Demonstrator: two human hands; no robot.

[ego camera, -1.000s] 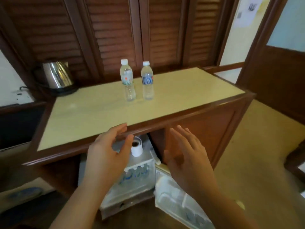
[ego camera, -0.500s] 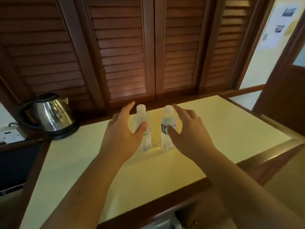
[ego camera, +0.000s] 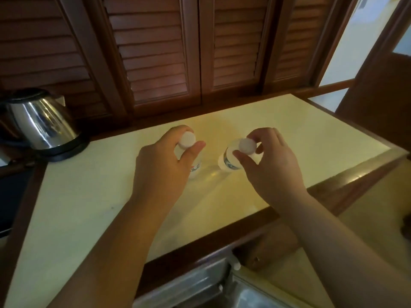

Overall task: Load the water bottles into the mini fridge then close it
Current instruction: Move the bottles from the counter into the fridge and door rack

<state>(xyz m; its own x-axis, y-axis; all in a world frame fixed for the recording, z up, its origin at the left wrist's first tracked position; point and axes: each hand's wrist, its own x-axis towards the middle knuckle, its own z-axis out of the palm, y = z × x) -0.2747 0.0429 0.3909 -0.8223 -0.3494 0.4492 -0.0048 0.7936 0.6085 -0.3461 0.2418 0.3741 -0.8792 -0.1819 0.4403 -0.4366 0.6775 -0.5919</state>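
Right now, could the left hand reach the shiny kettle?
Probably yes, but not while it's busy. The left hand grips a water bottle by its neck. The steel kettle stands to its left on the same countertop, with bare surface between them.

**Bare Forearms, Nothing Worn**

Two arms enter from the near edge, one at the left, one at the right. Both forearms are bare up to the frame's edge, with no sleeve showing. The left hand (ego camera: 164, 165) and right hand (ego camera: 270, 167) carry no ring, watch, band or glove.
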